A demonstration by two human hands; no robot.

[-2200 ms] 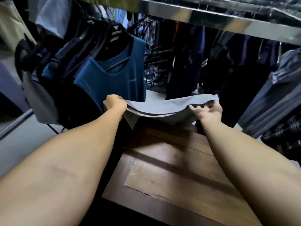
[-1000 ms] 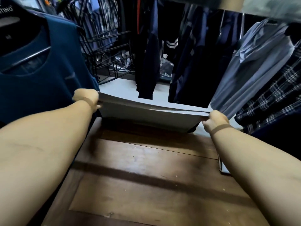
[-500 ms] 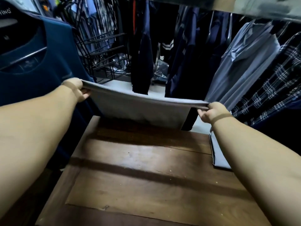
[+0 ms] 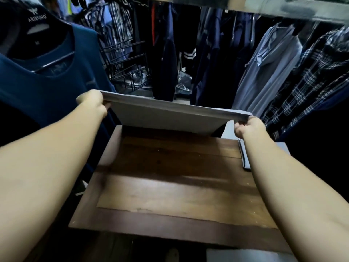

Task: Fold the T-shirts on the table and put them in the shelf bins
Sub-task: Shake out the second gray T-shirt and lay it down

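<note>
A grey T-shirt (image 4: 166,116) hangs stretched between my two hands above the far edge of the wooden table (image 4: 170,186). My left hand (image 4: 92,101) grips its left end, slightly higher. At the right end my right hand (image 4: 247,126) pinches the cloth. The doubled shirt drops down a short way, its lower edge just over the table's far edge. A second folded grey garment (image 4: 245,157) lies at the table's right edge, partly hidden by my right forearm.
Hung clothes crowd the space: a blue tank top (image 4: 47,87) on the left, dark garments (image 4: 166,63) behind, a grey shirt (image 4: 268,72) and a plaid shirt (image 4: 311,82) on the right. A black wire rack (image 4: 124,61) stands behind. A metal rail (image 4: 283,8) runs overhead.
The view has tilted down from the rack to the table. I have pulled the grey shirt taut between both hands and brought it slightly nearer, over the table's far edge.
</note>
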